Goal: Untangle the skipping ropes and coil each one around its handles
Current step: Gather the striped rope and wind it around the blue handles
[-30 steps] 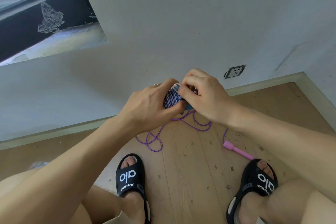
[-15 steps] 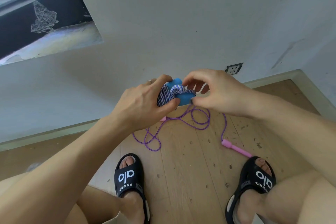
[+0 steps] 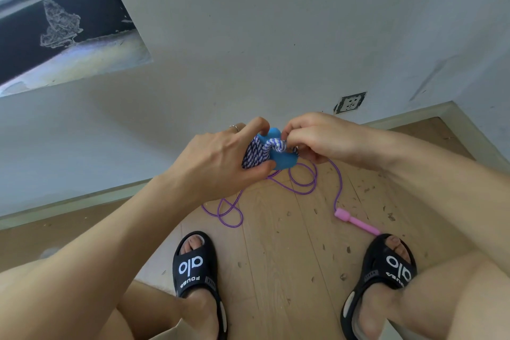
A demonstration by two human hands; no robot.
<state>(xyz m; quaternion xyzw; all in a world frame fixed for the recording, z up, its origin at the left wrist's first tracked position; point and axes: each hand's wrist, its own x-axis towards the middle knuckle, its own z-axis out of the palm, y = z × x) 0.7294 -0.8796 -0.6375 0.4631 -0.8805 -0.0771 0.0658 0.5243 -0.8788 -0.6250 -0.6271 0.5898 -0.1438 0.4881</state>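
A white wall (image 3: 276, 36) fills the upper half of the view and meets a wooden floor (image 3: 276, 270) along a pale skirting board (image 3: 82, 199). At the right the skirting turns a corner, so the floor is closed on two sides. A dark window frame (image 3: 55, 22) sits high on the left, and a wall socket (image 3: 350, 102) sits low on the right. A person sits facing the wall, bare knees apart, feet in black sandals: the left sandal (image 3: 197, 268) and the right sandal (image 3: 386, 270) flank a strip of bare boards between them.

On those boards, nearer the wall, a thin purple rope (image 3: 303, 182) lies in loose loops. It runs to a pink handle (image 3: 356, 222) that lies flat, its far end just beside the right sandal.

Above the loops, both hands meet in the air. The left hand (image 3: 218, 163), a ring on one finger, has fingers and thumb curled round a bundle: a blue-and-white braided rope (image 3: 255, 152) wound around blue handles (image 3: 278, 157). The right hand (image 3: 317, 138) has its fingers bent in, pinching the end of that braided rope where it crosses the blue handles.
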